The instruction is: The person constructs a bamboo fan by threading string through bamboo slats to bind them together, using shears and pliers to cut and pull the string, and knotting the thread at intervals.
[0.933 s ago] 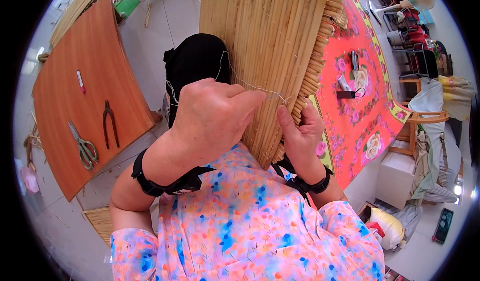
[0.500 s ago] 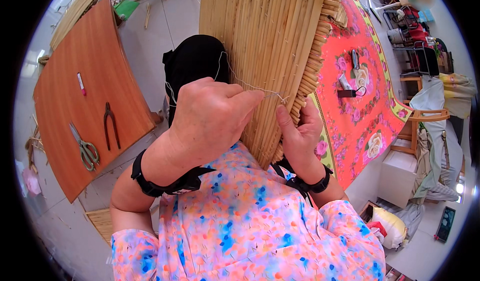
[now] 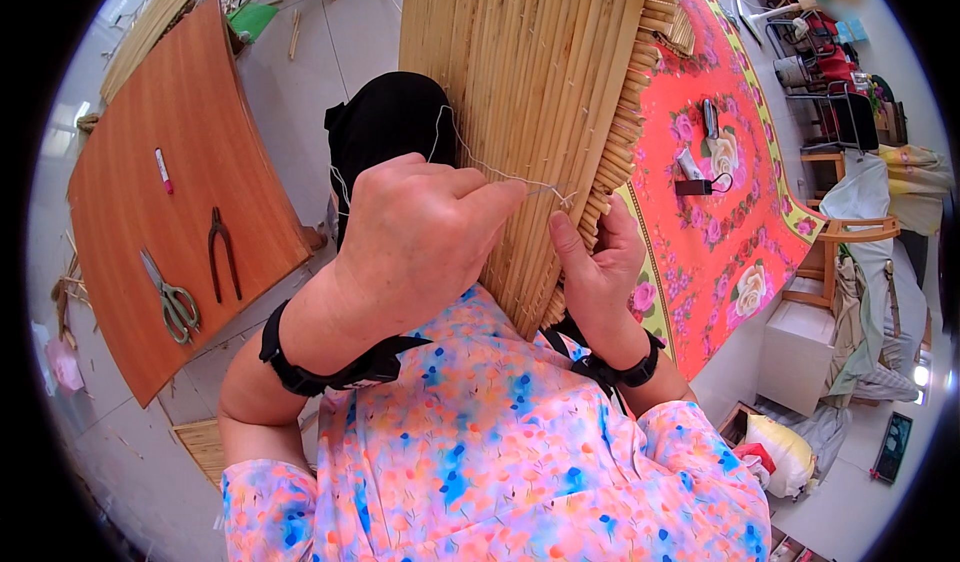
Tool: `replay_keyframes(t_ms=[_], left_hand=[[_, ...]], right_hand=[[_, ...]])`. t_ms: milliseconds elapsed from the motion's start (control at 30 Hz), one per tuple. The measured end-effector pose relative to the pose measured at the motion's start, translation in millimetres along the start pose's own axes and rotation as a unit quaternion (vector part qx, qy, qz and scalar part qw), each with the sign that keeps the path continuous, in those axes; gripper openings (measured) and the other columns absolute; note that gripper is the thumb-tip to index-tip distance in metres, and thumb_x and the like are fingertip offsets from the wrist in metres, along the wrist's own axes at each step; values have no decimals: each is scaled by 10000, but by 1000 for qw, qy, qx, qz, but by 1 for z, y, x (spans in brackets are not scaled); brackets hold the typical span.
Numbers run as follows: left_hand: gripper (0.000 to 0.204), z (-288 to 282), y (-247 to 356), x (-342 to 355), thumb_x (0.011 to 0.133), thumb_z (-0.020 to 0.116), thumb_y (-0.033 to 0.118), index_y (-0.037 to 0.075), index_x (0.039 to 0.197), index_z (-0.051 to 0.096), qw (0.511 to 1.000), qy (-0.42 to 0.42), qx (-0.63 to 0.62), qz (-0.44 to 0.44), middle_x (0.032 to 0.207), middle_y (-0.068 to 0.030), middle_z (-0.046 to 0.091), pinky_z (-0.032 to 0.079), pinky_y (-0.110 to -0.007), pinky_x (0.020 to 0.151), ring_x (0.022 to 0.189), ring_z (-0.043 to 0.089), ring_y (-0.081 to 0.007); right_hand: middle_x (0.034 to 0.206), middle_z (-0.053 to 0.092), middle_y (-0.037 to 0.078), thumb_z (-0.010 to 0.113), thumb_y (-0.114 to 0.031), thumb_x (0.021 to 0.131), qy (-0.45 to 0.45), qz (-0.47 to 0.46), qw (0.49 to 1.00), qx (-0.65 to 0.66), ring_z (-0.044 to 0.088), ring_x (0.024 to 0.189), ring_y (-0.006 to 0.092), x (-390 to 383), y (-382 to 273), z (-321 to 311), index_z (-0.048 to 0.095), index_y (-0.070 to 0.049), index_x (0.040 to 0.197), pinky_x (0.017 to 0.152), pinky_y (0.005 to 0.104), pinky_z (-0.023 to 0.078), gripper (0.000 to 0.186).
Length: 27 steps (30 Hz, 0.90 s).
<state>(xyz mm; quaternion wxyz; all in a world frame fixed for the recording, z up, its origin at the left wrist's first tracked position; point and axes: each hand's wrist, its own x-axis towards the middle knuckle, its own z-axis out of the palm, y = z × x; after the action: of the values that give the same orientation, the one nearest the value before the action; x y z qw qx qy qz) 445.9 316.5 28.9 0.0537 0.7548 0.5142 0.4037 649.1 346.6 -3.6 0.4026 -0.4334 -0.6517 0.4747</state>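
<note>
Close below the camera, the left hand (image 3: 420, 242) pinches a thin white string (image 3: 500, 172) against the reed mat (image 3: 530, 92) — its fingertips mostly hidden. Right hand (image 3: 595, 267) grips the mat's edge, fingers curled behind. Farther left, scissors (image 3: 170, 297) and pliers (image 3: 222, 262) lie on the wooden desk (image 3: 150, 132).

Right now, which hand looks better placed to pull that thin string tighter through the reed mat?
Probably the left hand: its fingertips pinch the string over the reed mat. The right hand grips the mat's edge, steadying it.
</note>
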Motion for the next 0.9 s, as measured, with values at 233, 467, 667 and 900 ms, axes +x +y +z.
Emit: replay_keyframes(t_ms=[233,467,667,900], left_hand=[[122,-1,0,0,747,707,35,65,864,689,1000,-9,5,2,599,-31,569,370,-325,482,511,546,-205],[130,-5,2,3,738,705,40,65,864,687,999,-27,17,13,590,-32,550,369,-335,486,509,533,-213],[116,-16,-2,15,750,694,39,60,864,684,996,-66,37,51,571,-38,518,357,-340,495,516,529,-215],[156,-42,-7,12,728,705,28,59,881,698,992,-120,29,30,561,-31,495,348,-338,491,491,490,-215]], right_hand=[[978,621,49,661,-51,889,7,-3,1000,3,551,846,80,0,-1,1,556,38,1109,741,224,451,259],[849,629,22,677,-34,865,31,-26,999,28,535,750,50,2,-1,6,568,56,1065,641,203,443,245],[928,660,80,664,-14,856,-3,-39,999,-24,593,798,89,2,-10,3,610,54,1087,681,241,490,247],[1147,637,220,680,21,764,-35,-158,986,-39,659,1008,323,10,-7,20,582,30,1220,843,315,526,467]])
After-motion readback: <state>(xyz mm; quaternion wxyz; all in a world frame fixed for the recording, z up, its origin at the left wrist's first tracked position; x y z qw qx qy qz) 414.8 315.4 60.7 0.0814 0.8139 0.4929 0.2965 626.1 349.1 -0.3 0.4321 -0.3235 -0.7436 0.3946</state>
